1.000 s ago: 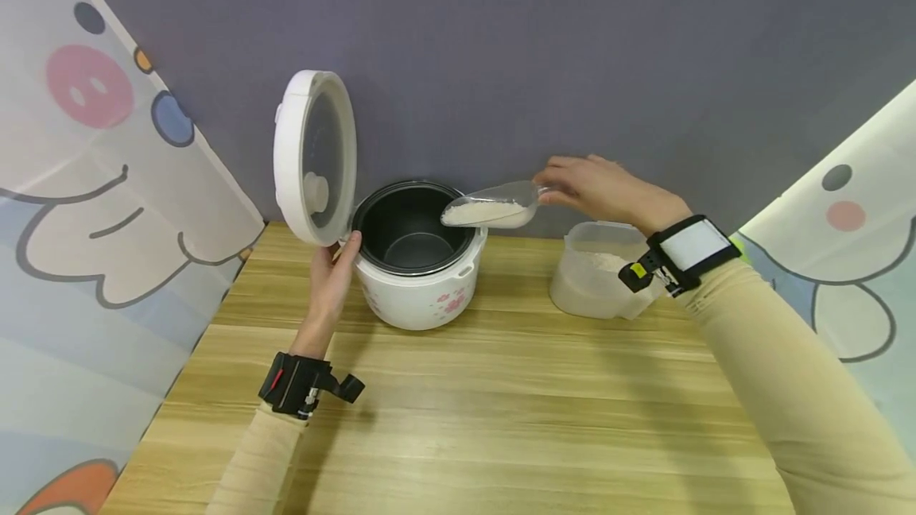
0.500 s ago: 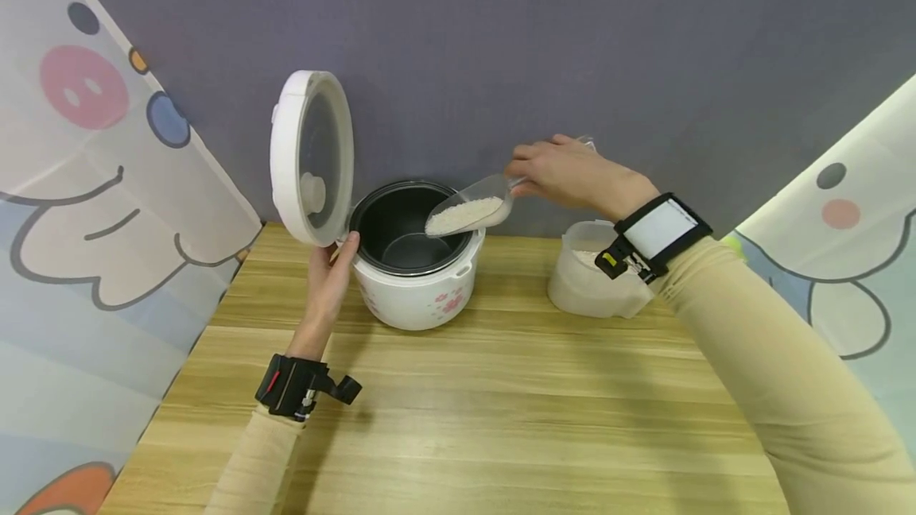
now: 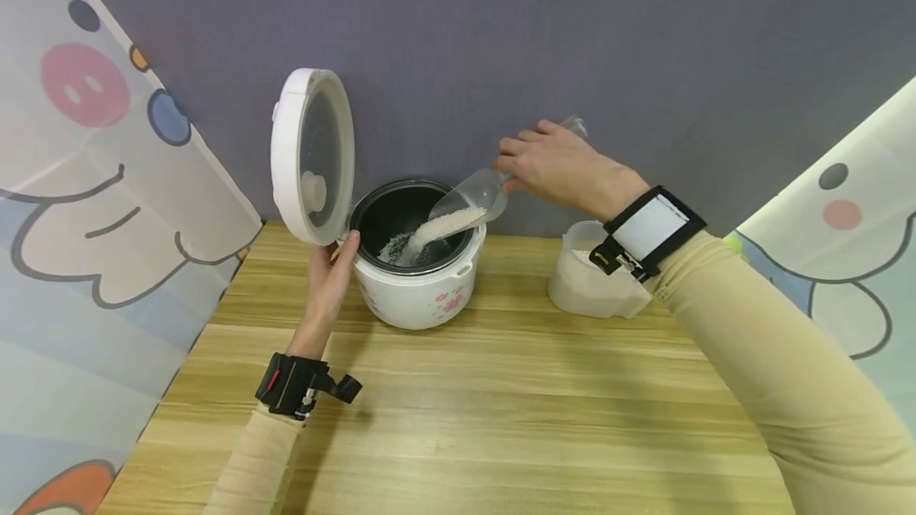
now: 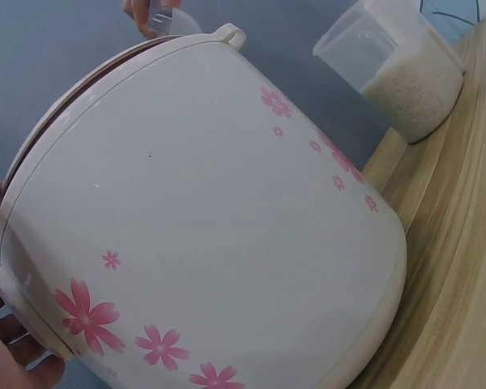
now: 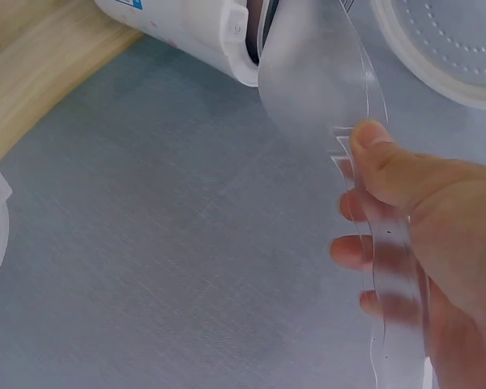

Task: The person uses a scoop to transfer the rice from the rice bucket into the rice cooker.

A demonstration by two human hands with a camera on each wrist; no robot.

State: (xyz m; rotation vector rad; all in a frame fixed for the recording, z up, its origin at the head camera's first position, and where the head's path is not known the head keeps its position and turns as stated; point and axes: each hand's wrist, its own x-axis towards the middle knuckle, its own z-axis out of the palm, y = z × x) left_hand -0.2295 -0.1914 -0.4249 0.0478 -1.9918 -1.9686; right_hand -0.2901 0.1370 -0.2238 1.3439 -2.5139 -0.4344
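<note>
My right hand (image 3: 554,169) grips a clear plastic scoop (image 3: 472,191) by its handle, thumb along the top in the right wrist view. The scoop tips down over the right side of the inner pot (image 3: 390,217), and white rice (image 3: 451,222) slides off its lip onto the pot's bottom. This dark pot sits in a white rice cooker (image 3: 408,304) with pink flowers. My left hand (image 3: 327,284) holds the cooker's left side below the lid, thumb at the rim and fingers curled under the side piece in the left wrist view. The round lid (image 3: 286,157) stands upright on the left.
A translucent container (image 3: 583,288) with rice in it stands right of the cooker, partly under my right wrist. Both stand near the back edge of the wooden table (image 3: 458,420), against a grey wall (image 3: 458,38). Cartoon curtains (image 3: 57,276) flank both sides.
The scoop has moved left and down over the pot and tilted, and rice now pours from it. The left hand and the cooker have stayed in place.
</note>
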